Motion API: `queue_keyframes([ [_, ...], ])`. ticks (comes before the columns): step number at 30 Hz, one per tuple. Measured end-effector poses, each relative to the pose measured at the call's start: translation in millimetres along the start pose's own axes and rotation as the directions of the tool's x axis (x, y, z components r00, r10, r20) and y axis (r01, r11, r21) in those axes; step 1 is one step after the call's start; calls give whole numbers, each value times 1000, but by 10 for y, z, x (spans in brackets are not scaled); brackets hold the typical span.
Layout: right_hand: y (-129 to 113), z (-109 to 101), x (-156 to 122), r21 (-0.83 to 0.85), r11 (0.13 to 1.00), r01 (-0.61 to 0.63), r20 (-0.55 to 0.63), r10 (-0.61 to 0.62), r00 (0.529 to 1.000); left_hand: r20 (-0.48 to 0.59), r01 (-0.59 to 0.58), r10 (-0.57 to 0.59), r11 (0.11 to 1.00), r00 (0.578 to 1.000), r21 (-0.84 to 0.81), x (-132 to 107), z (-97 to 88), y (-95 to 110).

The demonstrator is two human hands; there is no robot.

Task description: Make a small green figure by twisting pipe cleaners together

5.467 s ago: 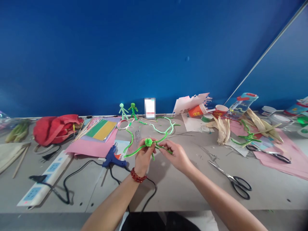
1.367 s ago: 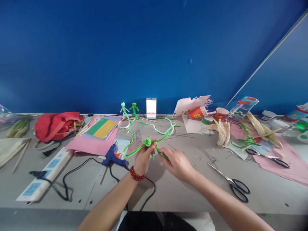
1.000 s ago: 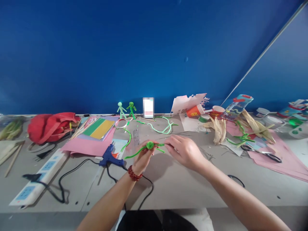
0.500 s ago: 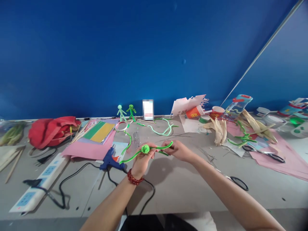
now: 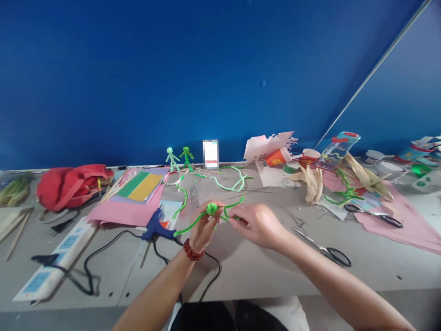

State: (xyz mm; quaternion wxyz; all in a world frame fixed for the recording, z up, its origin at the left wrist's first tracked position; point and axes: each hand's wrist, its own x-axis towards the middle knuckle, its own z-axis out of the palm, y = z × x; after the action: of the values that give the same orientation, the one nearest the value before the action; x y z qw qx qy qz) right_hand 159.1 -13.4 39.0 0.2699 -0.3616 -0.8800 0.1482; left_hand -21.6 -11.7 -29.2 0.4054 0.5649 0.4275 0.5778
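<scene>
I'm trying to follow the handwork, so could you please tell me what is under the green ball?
The left hand is beneath the green ball, with green stems reaching out to both sides. The hand covers the ball's underside, so any join there cannot be seen.

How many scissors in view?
2: near scissors beside the right forearm, which partly hides them; far scissors further right, partly over pink paper. Others may be hidden.

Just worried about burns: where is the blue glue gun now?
In the head view, the blue glue gun lies on the table, left of the left hand and near the pink paper.
</scene>
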Motion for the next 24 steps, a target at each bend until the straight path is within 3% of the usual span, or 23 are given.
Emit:
queue_keyframes([
  [7,132,-245,236,-7,998,-68,-61,68,996,39,12,-10,998,999,-65,-28,9,-27],
  [11,332,-236,343,179,974,-135,54,127,990,32,31,-26,988,999,-151,-19,8,-36],
  [14,479,-153,366,353,911,-213,118,183,976,3,86,-88,967,996,-239,-6,-1,-40],
  [17,582,-52,344,513,801,-308,224,221,949,36,138,-133,941,990,-309,-5,-13,-34],
  [22,648,123,276,775,418,-473,450,159,879,79,173,-154,893,985,-416,-20,-11,-16],
  [24,627,201,251,790,349,-504,488,140,862,57,164,-155,894,986,-417,-18,-8,-11],
])
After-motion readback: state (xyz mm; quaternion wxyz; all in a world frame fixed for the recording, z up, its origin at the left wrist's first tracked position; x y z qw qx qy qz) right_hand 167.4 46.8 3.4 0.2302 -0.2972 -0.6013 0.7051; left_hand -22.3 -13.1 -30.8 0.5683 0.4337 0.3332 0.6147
